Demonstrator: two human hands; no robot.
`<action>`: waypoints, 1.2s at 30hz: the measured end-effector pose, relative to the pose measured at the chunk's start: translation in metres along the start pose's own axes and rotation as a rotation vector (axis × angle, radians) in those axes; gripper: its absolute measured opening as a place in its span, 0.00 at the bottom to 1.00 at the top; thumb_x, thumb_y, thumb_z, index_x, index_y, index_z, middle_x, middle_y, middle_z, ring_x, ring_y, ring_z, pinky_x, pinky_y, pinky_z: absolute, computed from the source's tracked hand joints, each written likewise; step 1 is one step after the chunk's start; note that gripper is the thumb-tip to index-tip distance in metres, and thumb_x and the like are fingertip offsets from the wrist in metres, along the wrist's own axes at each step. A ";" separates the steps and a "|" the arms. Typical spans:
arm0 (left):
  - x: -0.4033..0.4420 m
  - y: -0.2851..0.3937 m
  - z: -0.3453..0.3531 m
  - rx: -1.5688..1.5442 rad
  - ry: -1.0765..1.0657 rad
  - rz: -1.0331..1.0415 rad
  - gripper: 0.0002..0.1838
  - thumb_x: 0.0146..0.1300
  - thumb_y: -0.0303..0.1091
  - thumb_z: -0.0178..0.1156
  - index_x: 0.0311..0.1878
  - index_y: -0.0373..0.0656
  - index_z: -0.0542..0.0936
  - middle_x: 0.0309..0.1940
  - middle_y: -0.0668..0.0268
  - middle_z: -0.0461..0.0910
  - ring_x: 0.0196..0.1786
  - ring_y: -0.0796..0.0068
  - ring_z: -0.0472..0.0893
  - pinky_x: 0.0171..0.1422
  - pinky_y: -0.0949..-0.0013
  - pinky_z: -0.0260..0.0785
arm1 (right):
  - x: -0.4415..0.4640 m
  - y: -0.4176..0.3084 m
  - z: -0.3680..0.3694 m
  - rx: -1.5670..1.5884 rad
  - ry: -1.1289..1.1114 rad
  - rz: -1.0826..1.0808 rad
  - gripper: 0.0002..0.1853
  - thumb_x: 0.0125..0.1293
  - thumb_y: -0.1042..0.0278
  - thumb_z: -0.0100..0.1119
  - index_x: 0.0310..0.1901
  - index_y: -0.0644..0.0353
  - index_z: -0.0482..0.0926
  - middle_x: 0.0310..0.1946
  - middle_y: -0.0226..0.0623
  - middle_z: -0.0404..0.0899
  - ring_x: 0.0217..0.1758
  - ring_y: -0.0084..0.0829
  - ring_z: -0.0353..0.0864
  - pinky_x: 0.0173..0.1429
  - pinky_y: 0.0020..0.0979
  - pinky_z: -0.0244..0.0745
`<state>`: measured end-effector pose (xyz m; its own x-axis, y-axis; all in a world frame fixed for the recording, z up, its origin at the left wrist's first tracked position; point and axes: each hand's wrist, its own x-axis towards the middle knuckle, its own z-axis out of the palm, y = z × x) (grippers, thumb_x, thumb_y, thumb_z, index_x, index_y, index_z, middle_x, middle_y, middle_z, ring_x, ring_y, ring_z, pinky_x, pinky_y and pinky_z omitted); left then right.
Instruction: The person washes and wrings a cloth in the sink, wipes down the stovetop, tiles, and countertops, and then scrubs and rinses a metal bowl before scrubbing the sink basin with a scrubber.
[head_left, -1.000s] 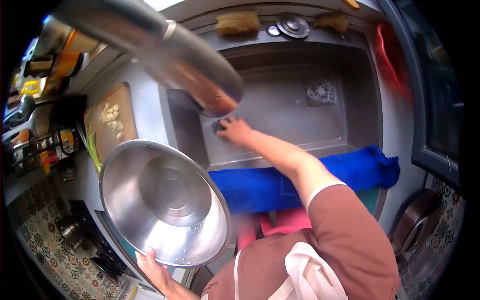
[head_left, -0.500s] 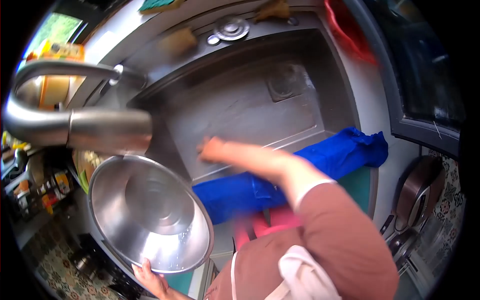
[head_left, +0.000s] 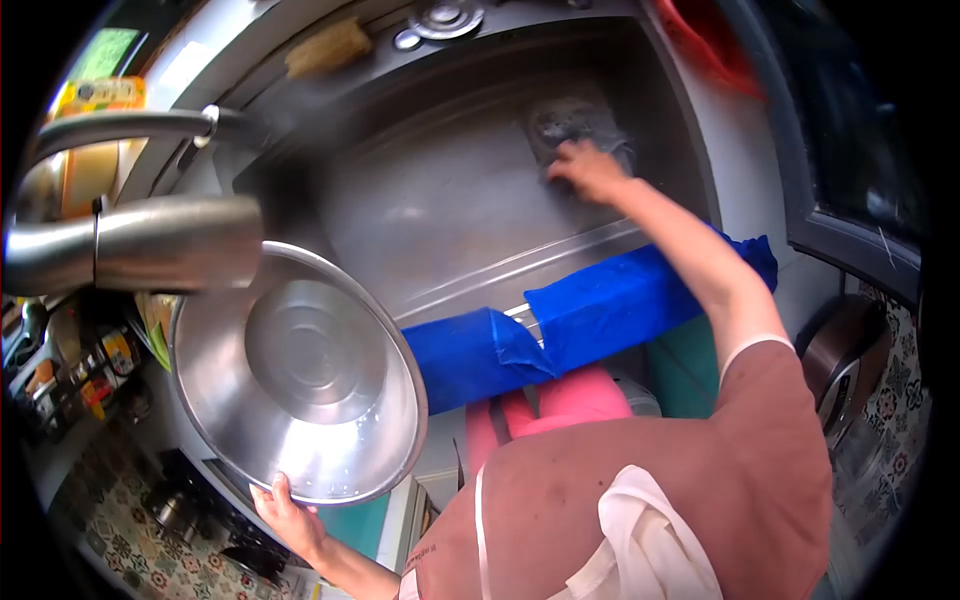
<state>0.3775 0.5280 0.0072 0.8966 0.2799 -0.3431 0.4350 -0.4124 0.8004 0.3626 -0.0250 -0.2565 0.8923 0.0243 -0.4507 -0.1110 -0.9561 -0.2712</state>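
Note:
My left hand (head_left: 290, 515) grips the lower rim of a large stainless steel bowl (head_left: 320, 370), thumb on the inner side. The bowl is tilted, its inside facing me, and only a few shiny wet spots show in it. Over the steel sink (head_left: 430, 220), my right hand (head_left: 592, 172) reaches to the square drain (head_left: 570, 122) in the far right corner. Its fingers are slightly bent and apart, with nothing visible in them; whether they touch the drain is unclear.
A steel faucet (head_left: 180, 240) juts in just above the bowl at left. Blue cloth (head_left: 630, 300) covers the sink's front edge. Behind the sink lie a yellowish sponge (head_left: 328, 48) and a round metal strainer (head_left: 445, 18). A red basin (head_left: 710, 45) and a dark window frame (head_left: 800, 200) stand at right.
My right hand has moved from the left front of the sink across to the drain at the far right. The bowl stays in my left hand, raised slightly in view.

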 end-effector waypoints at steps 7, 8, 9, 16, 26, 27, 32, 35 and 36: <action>0.012 0.012 0.038 0.177 -0.036 0.053 0.22 0.62 0.27 0.51 0.60 0.37 0.67 0.35 0.65 0.77 0.20 0.84 0.73 0.10 0.83 0.55 | 0.000 -0.004 0.088 0.120 -0.375 -0.202 0.11 0.53 0.70 0.58 0.36 0.39 0.81 0.49 0.32 0.74 0.56 0.44 0.72 0.51 0.41 0.74; 0.012 0.017 0.048 0.136 -0.091 0.058 0.23 0.61 0.27 0.52 0.60 0.36 0.66 0.34 0.65 0.77 0.19 0.85 0.72 0.10 0.82 0.55 | 0.001 0.026 0.085 0.164 -0.305 -0.186 0.10 0.52 0.69 0.58 0.35 0.41 0.81 0.48 0.33 0.76 0.55 0.45 0.73 0.50 0.41 0.74; 0.013 0.023 0.058 0.100 -0.132 0.058 0.23 0.61 0.28 0.53 0.60 0.36 0.66 0.33 0.66 0.77 0.19 0.85 0.71 0.10 0.81 0.55 | -0.006 0.034 0.048 -0.004 -0.216 -0.061 0.11 0.48 0.73 0.60 0.34 0.44 0.81 0.44 0.35 0.77 0.52 0.46 0.75 0.50 0.40 0.75; 0.032 0.034 0.092 0.028 -0.300 0.026 0.17 0.62 0.25 0.51 0.56 0.38 0.68 0.31 0.68 0.75 0.20 0.86 0.72 0.14 0.83 0.61 | 0.002 0.011 -0.055 0.514 0.403 0.075 0.22 0.48 0.79 0.58 0.47 0.47 0.74 0.49 0.40 0.68 0.56 0.44 0.70 0.58 0.39 0.70; 0.059 -0.005 0.142 -0.120 -0.525 -0.159 0.16 0.56 0.21 0.51 0.49 0.36 0.67 0.31 0.64 0.74 0.20 0.80 0.73 0.13 0.80 0.63 | -0.061 -0.025 -0.059 1.478 0.309 0.472 0.24 0.53 0.70 0.61 0.53 0.46 0.73 0.46 0.33 0.74 0.48 0.30 0.76 0.49 0.39 0.75; 0.058 -0.006 0.148 -0.148 -0.553 -0.219 0.15 0.56 0.21 0.52 0.48 0.36 0.68 0.31 0.64 0.74 0.20 0.80 0.73 0.13 0.80 0.62 | -0.063 -0.019 -0.050 1.526 0.255 0.449 0.21 0.56 0.66 0.60 0.54 0.47 0.73 0.46 0.31 0.75 0.48 0.25 0.76 0.47 0.40 0.76; 0.066 -0.068 0.171 -0.523 -0.778 -0.684 0.09 0.58 0.25 0.57 0.43 0.40 0.73 0.29 0.68 0.75 0.19 0.83 0.70 0.13 0.83 0.60 | -0.079 -0.013 -0.026 2.366 0.257 0.433 0.20 0.65 0.54 0.46 0.55 0.51 0.74 0.48 0.32 0.78 0.51 0.30 0.77 0.54 0.41 0.73; 0.046 -0.079 0.185 -0.899 -0.870 -1.007 0.11 0.60 0.27 0.54 0.47 0.39 0.71 0.35 0.63 0.71 0.18 0.82 0.70 0.13 0.82 0.60 | -0.087 -0.017 -0.015 2.568 0.244 0.283 0.22 0.67 0.51 0.40 0.55 0.52 0.74 0.53 0.34 0.77 0.54 0.33 0.76 0.56 0.40 0.73; 0.038 -0.075 0.192 -1.006 -0.889 -1.092 0.12 0.61 0.27 0.53 0.48 0.39 0.70 0.38 0.61 0.70 0.18 0.82 0.69 0.13 0.82 0.60 | -0.094 -0.024 -0.024 2.600 0.250 0.307 0.22 0.69 0.51 0.37 0.55 0.53 0.74 0.53 0.34 0.77 0.54 0.34 0.77 0.56 0.41 0.73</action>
<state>0.3947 0.4034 -0.1598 0.1648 -0.6294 -0.7594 0.9164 0.3825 -0.1181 0.2921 -0.0113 -0.1874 0.7544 -0.1502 -0.6390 -0.0195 0.9679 -0.2507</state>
